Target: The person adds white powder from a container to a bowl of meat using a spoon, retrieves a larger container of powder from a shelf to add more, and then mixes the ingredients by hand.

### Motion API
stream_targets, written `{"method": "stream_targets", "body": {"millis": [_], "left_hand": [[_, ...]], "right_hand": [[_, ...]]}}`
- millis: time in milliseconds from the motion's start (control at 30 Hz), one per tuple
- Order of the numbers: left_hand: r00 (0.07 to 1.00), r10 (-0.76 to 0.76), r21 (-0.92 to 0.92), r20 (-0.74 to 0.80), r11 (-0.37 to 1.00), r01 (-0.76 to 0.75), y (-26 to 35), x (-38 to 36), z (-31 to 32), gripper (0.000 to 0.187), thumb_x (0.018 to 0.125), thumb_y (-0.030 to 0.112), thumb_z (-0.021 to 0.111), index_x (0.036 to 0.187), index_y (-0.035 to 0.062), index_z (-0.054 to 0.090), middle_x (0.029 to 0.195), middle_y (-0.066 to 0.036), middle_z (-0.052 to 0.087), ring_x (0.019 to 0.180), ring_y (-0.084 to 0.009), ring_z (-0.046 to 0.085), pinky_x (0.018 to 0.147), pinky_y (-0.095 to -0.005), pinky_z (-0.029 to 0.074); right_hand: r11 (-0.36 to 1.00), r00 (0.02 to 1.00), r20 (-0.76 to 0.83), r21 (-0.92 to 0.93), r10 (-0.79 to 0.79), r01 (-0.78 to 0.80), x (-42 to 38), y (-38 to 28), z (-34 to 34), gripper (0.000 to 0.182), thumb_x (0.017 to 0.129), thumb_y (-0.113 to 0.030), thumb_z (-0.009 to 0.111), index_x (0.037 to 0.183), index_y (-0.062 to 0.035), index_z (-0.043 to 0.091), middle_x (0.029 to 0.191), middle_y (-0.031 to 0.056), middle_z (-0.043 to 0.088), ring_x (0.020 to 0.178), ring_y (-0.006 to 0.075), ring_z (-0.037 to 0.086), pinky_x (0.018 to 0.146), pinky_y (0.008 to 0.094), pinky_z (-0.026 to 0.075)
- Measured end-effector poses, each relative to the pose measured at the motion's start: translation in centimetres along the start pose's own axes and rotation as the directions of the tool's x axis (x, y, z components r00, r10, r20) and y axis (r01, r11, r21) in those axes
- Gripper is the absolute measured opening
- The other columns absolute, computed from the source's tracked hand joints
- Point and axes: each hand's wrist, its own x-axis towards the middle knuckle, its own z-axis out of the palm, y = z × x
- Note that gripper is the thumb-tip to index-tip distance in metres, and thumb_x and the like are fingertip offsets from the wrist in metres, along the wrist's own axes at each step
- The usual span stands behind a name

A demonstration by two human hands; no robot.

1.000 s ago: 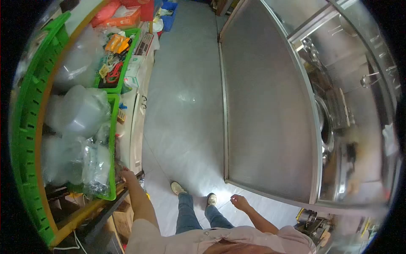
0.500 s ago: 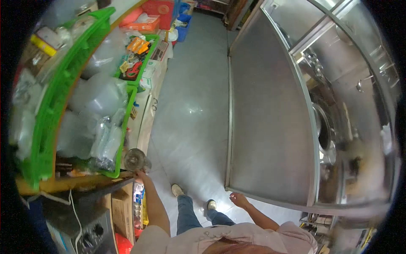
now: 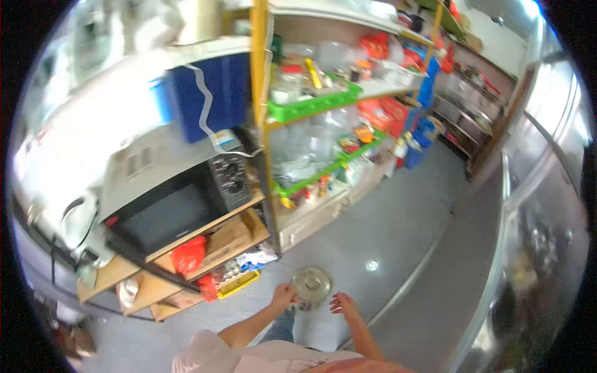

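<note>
Pinching one round see-through object [image 3: 313, 286] in left fingers [image 3: 293, 296] | spreading right fingers [image 3: 337, 301] loosely beside it | hiding its underside

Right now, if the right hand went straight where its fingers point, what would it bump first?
The right hand would probably bump the clear round lid, though depth is unclear.

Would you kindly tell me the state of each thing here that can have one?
Round glass item: held; whether lidded, cannot tell
Left hand: closed on its edge
Right hand: empty, fingers loosely spread
Microwave door: shut
Red-topped jar: lid on
</note>
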Motion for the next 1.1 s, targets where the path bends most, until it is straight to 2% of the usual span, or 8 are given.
{"method": "stream_targets", "body": {"millis": [67,133,400,567,867,1000,1067,1100], "left_hand": [[0.999,0.042,0.008,-0.033,0.999,-0.042,-1.4,-4.7,-0.4,0.016,0.077,0.013,0.06,0.072,0.0017,0.05,0.061,-0.009,0.055,0.051,-0.0158,0.058,0.047,-0.0278,0.051],[1.0,-0.021,-0.038,-0.002,0.999,0.02,-2.6,-9.3,-1.1,0.017,0.077,0.015,0.062,0.073,0.0024,0.051,0.063,-0.008,0.056,0.052,-0.0149,0.057,0.048,-0.0273,0.051],[0.984,0.026,-0.093,-0.175,0.995,-0.043,-6.4,-23.5,-6.7,0.021,0.078,0.018,0.064,0.071,0.0054,0.049,0.062,-0.006,0.056,0.055,-0.0141,0.059,0.049,-0.0265,0.051],[0.971,0.1,-0.081,-0.216,0.989,-0.12,-7.1,-31.1,-8.8,0.026,0.079,0.018,0.063,0.067,0.0082,0.043,0.063,-0.004,0.056,0.053,-0.0123,0.059,0.049,-0.0257,0.051],[0.908,0.239,-0.014,-0.343,0.966,-0.26,-12.5,-45.6,-13.0,0.023,0.08,0.017,0.06,0.068,0.0066,0.043,0.062,-0.004,0.055,0.055,-0.0099,0.058,0.049,-0.0233,0.05],[0.872,0.206,-0.031,-0.444,0.969,-0.244,-15.6,-51.5,-13.7,0.024,0.079,0.019,0.061,0.069,0.0054,0.044,0.063,-0.005,0.056,0.054,-0.0099,0.057,0.049,-0.0234,0.048],[0.855,0.235,0.131,-0.463,0.972,-0.196,-16.4,-54.6,-14.2,0.029,0.077,0.026,0.064,0.075,0.0025,0.047,0.064,-0.007,0.058,0.056,-0.0154,0.059,0.052,-0.0272,0.048],[0.84,0.218,0.11,-0.497,0.976,-0.188,-15.6,-56.8,-13.8,0.029,0.077,0.026,0.064,0.075,0.0025,0.047,0.064,-0.007,0.058,0.056,-0.0154,0.059,0.052,-0.0272,0.048]], "right_hand": [[0.992,1.0,0.0,0.126,0.018,-0.018,-0.9,0.8,0.9,0.036,0.085,-0.033,0.049,0.101,-0.0016,0.056,0.074,0.0075,0.058,0.057,0.0182,0.056,0.054,0.0315,0.048],[0.995,0.996,0.082,0.093,0.028,-0.036,-2.4,2.0,2.0,0.034,0.085,-0.032,0.049,0.102,-0.0022,0.055,0.075,0.0074,0.058,0.057,0.0184,0.055,0.054,0.0321,0.048],[0.983,0.886,0.426,-0.096,0.184,-0.158,-9.1,5.2,7.9,0.032,0.086,-0.029,0.05,0.105,-0.0027,0.054,0.081,0.008,0.059,0.064,0.0182,0.057,0.055,0.0331,0.049],[0.98,0.82,0.56,-0.2,0.117,-0.003,-12.2,6.5,11.8,0.025,0.085,-0.016,0.05,0.107,-0.0062,0.055,0.087,0.0053,0.06,0.068,0.0165,0.058,0.055,0.0307,0.048],[0.968,0.678,0.727,-0.232,0.109,0.093,-22.9,9.6,19.4,0.019,0.082,-0.011,0.051,0.098,-0.0031,0.058,0.076,0.004,0.06,0.06,0.0127,0.055,0.053,0.0268,0.046],[0.972,0.646,0.756,-0.215,0.107,0.09,-27.2,12.8,21.7,0.019,0.082,-0.011,0.052,0.098,-0.0028,0.058,0.075,0.0036,0.06,0.059,0.0109,0.055,0.051,0.0255,0.044],[0.987,0.682,0.727,-0.155,0.082,0.046,-29.6,13.8,23.3,0.015,0.082,-0.012,0.052,0.088,-0.0003,0.058,0.065,0.0036,0.055,0.051,0.0113,0.049,0.046,0.0254,0.04],[0.983,0.659,0.743,-0.182,0.112,0.038,-31.0,13.7,24.0,0.015,0.082,-0.012,0.052,0.088,-0.0003,0.058,0.065,0.0036,0.055,0.051,0.0113,0.049,0.046,0.0254,0.04]]}}
